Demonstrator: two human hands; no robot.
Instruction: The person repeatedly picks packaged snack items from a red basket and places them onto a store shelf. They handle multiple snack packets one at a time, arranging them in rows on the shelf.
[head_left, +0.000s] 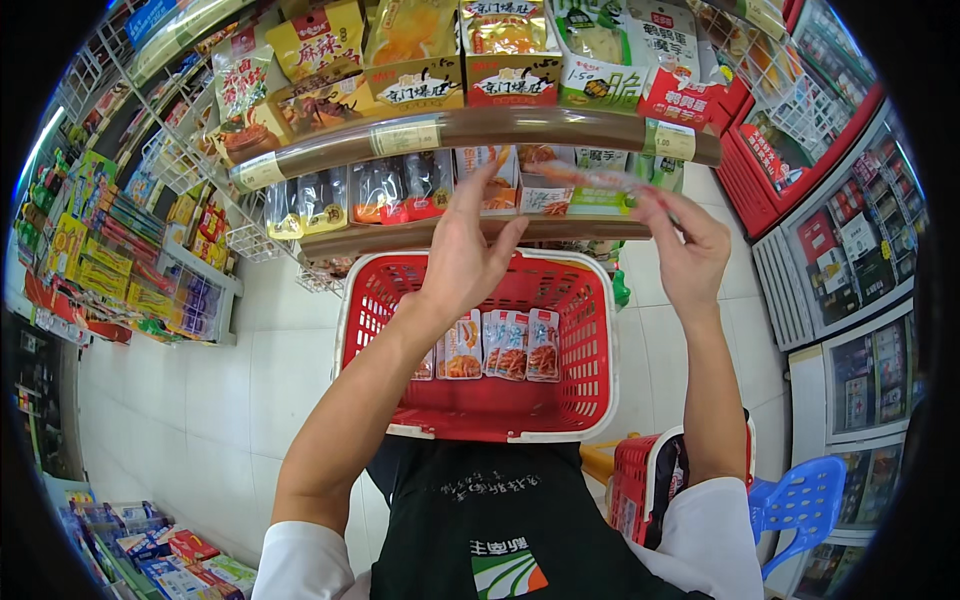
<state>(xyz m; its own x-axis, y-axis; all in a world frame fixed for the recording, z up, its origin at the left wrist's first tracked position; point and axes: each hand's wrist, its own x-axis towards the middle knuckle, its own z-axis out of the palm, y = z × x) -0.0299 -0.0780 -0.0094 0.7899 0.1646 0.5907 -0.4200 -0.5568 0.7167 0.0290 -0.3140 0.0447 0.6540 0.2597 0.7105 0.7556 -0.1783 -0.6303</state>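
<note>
My right hand (691, 244) pinches one end of a small snack packet (600, 180), blurred by motion and held level before the lower shelf (412, 231). My left hand (469, 255) is raised with thumb and fingers apart, holding nothing, above the far rim of a red plastic basket (480, 409) with a white edge. Its blurred fingertips overlap an orange-and-white snack box (501, 196) on that shelf; whether they touch it is unclear. Inside the basket, flat snack packets stand in a row, some orange-and-white (460, 346), others blue-and-white (512, 346). My left forearm hides the row's left end.
Above, a shelf with a brown price rail (525, 126) carries several snack boxes. Wire racks (176, 161) and packaged goods flank the left. Glass-door coolers (847, 232) line the right. Another red basket (634, 480) and a blue plastic chair (802, 491) stand behind my right arm.
</note>
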